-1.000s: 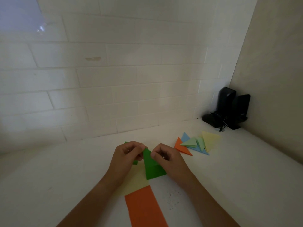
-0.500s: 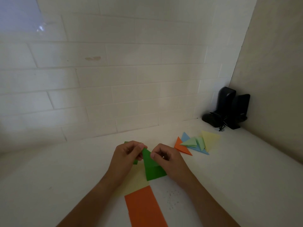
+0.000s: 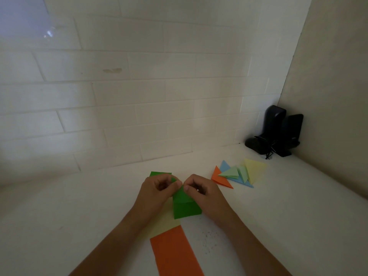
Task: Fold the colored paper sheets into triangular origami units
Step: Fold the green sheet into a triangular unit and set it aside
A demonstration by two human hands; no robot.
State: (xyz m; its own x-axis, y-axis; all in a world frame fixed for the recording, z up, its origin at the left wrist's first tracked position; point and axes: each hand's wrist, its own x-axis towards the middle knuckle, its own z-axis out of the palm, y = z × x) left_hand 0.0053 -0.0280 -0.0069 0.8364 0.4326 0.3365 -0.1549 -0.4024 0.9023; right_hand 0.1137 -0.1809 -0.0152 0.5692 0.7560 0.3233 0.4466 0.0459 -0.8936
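On a white tabletop (image 3: 278, 216), the left hand (image 3: 157, 193) and right hand (image 3: 205, 193) pinch the tip of a partly folded green paper sheet (image 3: 185, 208) between them; finished pastel and orange paper triangles (image 3: 237, 174) lie right of that sheet.

Two black speaker-like objects (image 3: 278, 132) stand in the corner of a white tabletop (image 3: 298, 216), against the tiled wall (image 3: 139, 96).

Operator body, visible parts: 2 bare forearms, entering from bottom edge of view. Left hand (image 3: 157, 191) and right hand (image 3: 207, 193): bare, no gloves. No sleeves in view; arms uncovered to frame edge. Fingernails short, approx. flush w/ fingertips (image 3: 186, 188).
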